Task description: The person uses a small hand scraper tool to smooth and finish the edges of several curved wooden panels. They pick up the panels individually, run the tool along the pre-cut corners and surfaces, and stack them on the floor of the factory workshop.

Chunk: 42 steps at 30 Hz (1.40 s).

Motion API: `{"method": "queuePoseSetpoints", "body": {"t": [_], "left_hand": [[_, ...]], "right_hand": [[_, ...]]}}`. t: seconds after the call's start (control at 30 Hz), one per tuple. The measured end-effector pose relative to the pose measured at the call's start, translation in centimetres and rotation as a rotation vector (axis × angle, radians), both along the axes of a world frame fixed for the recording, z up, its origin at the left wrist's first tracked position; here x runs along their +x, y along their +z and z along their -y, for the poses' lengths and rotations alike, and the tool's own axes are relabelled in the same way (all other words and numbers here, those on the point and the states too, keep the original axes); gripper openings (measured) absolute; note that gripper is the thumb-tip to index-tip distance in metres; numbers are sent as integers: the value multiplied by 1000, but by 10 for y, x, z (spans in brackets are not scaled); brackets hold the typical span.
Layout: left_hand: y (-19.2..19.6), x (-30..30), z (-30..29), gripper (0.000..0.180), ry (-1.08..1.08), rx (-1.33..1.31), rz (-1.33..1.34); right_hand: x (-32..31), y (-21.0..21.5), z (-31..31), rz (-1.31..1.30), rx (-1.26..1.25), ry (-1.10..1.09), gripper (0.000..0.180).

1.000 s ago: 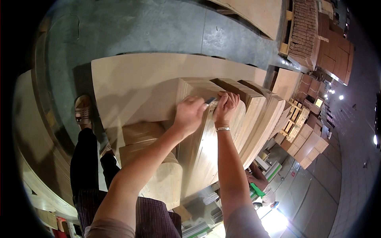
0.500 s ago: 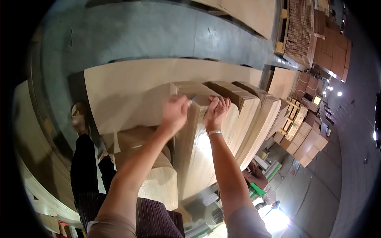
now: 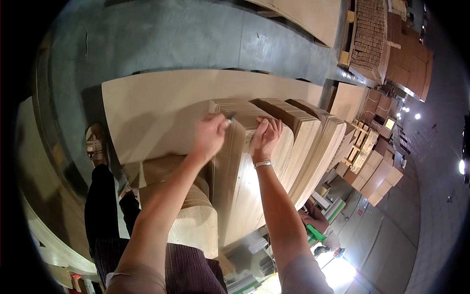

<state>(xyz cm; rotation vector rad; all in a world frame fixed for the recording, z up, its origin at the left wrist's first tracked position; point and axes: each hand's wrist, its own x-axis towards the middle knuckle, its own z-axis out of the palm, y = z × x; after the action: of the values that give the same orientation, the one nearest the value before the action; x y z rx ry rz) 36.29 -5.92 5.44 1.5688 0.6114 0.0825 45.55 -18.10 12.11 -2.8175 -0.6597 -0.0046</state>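
A stack of pale wooden panels (image 3: 245, 186) with rounded corners stands upright in front of me. My left hand (image 3: 210, 134) is closed, slightly smeared by motion, at the stack's left top edge. A small thin tool with a dark tip (image 3: 230, 119) sticks out from its fingers; its kind cannot be made out. My right hand (image 3: 267, 137) rests at the top of the nearest panel, fingers bent over the edge and the wrist against its face. It wears a light bracelet (image 3: 263, 163).
More upright panel stacks (image 3: 306, 142) stand to the right, and a lower rounded stack (image 3: 191, 225) at the near left. Beneath lies a large pale board (image 3: 147, 112) on the grey floor (image 3: 171, 39). Pallets and cartons (image 3: 372, 171) fill the right; a person in green and brown (image 3: 318, 228) is beyond.
My left hand, with the small tool, has moved slightly left and up along the stack's edge. My right hand stays at nearly the same place on the panel.
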Motion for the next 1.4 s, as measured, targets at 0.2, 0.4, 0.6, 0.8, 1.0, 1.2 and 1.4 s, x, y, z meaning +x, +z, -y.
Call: {"method": "queuePoseSetpoints", "body": {"t": [0.2,0.4,0.6,0.8,1.0,1.2,1.4], "left_hand": [[-2,6,0,15,29,-38,-10],[-9,-1,4,13,-52,-102,-92],[7,-2,15,9,4,-93,171],[22,2,5,12,-17,-43,256],[4,7,10,11,-36,-62,96],[-77,15,3,13,-48,-97,-239],[-127,12,0,17,-241,380,-334]], "right_hand": [[1,-3,-1,22,-21,10,28],[-5,-2,2,-19,22,10,27],[5,1,1,-64,-11,-16,31],[6,1,5,1,13,-11,32],[5,-1,10,-9,5,-23,24],[6,-1,6,-12,-19,-32,25],[7,-2,3,-8,-21,-15,25]]}}
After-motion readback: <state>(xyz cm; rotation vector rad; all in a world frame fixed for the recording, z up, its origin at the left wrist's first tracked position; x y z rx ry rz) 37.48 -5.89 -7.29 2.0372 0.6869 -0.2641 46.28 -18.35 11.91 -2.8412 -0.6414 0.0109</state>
